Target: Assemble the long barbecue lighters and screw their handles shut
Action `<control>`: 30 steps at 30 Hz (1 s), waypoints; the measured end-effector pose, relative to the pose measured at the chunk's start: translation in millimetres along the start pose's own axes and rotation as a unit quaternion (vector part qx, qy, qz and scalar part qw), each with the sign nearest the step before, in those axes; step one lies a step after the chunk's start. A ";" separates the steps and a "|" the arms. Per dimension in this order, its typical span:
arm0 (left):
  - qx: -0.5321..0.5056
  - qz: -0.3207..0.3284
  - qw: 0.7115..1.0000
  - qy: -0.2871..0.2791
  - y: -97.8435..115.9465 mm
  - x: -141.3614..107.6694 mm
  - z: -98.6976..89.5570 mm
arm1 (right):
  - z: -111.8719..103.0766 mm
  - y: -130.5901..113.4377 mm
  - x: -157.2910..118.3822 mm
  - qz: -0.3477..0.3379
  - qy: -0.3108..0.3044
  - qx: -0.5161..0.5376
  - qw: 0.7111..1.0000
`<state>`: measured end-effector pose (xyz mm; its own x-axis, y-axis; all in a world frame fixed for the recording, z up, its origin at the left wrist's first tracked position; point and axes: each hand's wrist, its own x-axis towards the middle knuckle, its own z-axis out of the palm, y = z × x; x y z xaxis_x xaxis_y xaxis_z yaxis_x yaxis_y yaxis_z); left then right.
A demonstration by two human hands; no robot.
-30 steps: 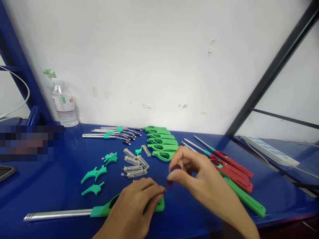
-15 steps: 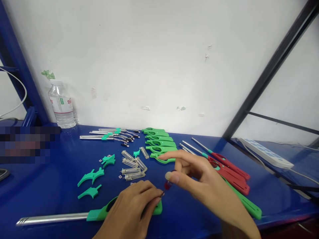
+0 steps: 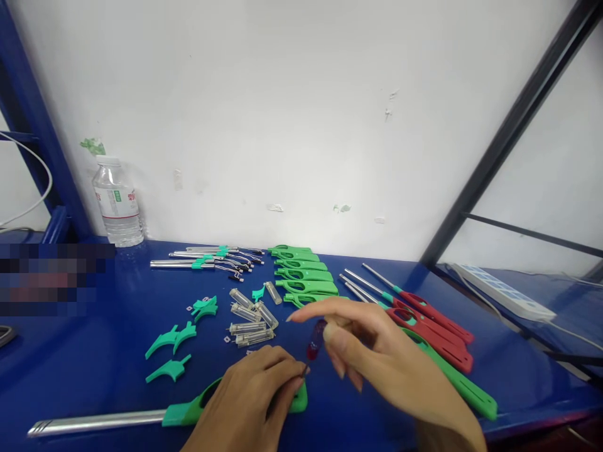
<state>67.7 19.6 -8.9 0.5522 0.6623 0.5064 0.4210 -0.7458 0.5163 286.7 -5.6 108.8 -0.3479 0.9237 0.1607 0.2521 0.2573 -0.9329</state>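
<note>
A green long-nosed gas lighter (image 3: 191, 411) lies across the front of the table, its silver barrel pointing left. My left hand (image 3: 252, 392) is closed over its handle, thumb and index finger pinched at the handle's right end. A small screwdriver (image 3: 315, 342) with a translucent red-purple grip stands tilted there, its tip hidden by the left fingertips. My right hand (image 3: 372, 351) holds the grip between thumb and bent fingers, index finger stretched out over it. Clear fuel tanks (image 3: 254, 339) and teal triggers (image 3: 172, 367) lie beyond the left hand.
Silver barrels with wires (image 3: 207, 258) lie at the back left, beside a row of green handle shells (image 3: 304, 274). Red lighters (image 3: 433, 336) and another green lighter (image 3: 464, 383) lie right. A water bottle (image 3: 117, 207) stands by the wall; a power strip (image 3: 504, 292) is far right.
My right hand has shifted its fingers around the screwdriver, and more of the grip shows. The left hand and the lighter stay almost in place; the view tilts slightly.
</note>
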 end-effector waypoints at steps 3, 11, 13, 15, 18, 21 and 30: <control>-0.003 -0.004 1.000 -0.006 -0.2 -0.8 0.1 | -5.4 0.1 -0.5 0.009 -0.015 0.022 1.000; 0.006 -0.002 1.000 -0.010 1.3 0.6 3.2 | 7.1 0.0 1.9 0.048 0.102 0.034 0.993; 0.010 -0.002 1.000 -0.013 1.0 0.6 2.6 | 10.4 0.3 3.3 0.045 0.121 0.027 0.991; 0.015 -0.003 1.000 -0.013 0.5 0.6 1.8 | 10.5 -0.6 3.3 0.037 0.107 0.013 0.994; 0.023 -0.003 1.000 -0.010 0.8 1.3 0.5 | 4.9 -2.0 1.3 0.011 0.029 0.008 0.999; 0.022 -0.003 1.000 -0.011 2.2 2.0 -0.6 | -2.1 -0.8 0.1 -0.013 -0.031 0.024 0.999; 0.047 0.008 0.999 0.000 -1.8 -2.3 4.9 | 7.9 -8.1 -1.2 0.024 0.081 0.018 0.996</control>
<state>69.2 19.1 -14.4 0.5593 0.6503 0.5140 0.4780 -0.7597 0.4410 277.9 -11.1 113.6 -0.1860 0.9690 0.1625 0.2312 0.2039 -0.9513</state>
